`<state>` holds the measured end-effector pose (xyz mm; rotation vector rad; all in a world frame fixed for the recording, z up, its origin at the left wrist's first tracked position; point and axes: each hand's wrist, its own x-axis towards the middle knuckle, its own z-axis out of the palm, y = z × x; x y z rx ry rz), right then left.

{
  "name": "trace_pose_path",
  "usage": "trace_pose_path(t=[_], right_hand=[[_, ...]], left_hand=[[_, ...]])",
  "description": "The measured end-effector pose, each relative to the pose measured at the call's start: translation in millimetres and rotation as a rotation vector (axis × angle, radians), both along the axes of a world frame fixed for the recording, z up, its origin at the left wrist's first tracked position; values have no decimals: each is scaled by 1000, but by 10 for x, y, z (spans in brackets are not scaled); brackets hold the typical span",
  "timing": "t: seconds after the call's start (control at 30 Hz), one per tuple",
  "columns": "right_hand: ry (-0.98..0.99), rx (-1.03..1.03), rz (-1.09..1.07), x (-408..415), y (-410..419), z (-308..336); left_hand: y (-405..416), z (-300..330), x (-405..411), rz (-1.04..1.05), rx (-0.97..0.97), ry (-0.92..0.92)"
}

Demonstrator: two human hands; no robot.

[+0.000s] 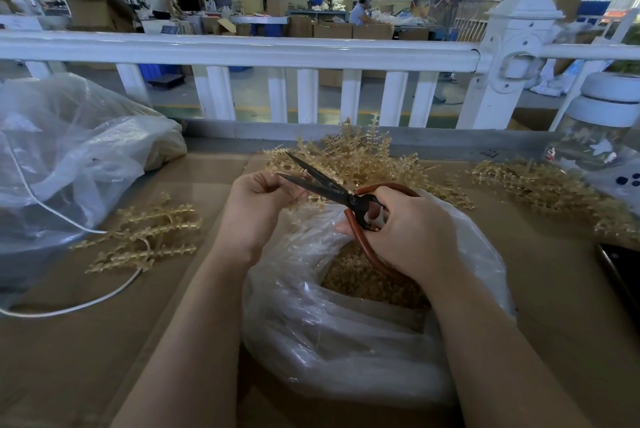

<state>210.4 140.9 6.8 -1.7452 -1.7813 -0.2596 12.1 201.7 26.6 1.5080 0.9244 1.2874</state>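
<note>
Trimming looks to be the step in hand: the left hand (258,199) pinches a tan moulded plastic branch with comb-like parts (313,203) just above the mouth of the crumpled clear plastic bag (346,341). The right hand (408,237) is curled round the reddish-brown loop handles of the black-bladed scissors (322,185), blades parted about the branch. Next, I'd judge, a squeeze snips a part free into the bag, with the fingertips kept clear.

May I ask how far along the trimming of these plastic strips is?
Partly done: the open bag already holds a layer of cut pieces. In hand: the left hand holds a strip at the open blades of the scissors, gripped by the right hand. Left: branched strips piled behind, right and left.
</note>
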Motion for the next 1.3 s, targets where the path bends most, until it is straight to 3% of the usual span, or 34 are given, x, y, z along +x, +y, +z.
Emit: trace_pose_path(t=[0.23, 0.57, 0.73, 0.83, 0.97, 1.07, 1.23, 1.3], right_hand=[[-7, -46, -17, 28, 31, -8], [-25, 72, 22, -12, -13, -5], [21, 153, -18, -12, -15, -22], [198, 122, -17, -26, 16, -43], [614, -35, 79, -41, 78, -21], [780, -101, 152, -49, 88, 22], [981, -81, 157, -70, 67, 73], [1048, -62, 175, -69, 48, 80]], left_hand=[[13, -13, -6, 23, -20, -23], [10, 7, -22, 26, -13, 4], [29, -14, -19, 73, -102, 19], [7, -9, 13, -10, -90, 90], [-74, -6, 120, -201, -63, 146], [-109, -24, 197, -264, -38, 180], [-96, -31, 212, -184, -91, 26], [-86, -51, 223, -87, -85, 42]])
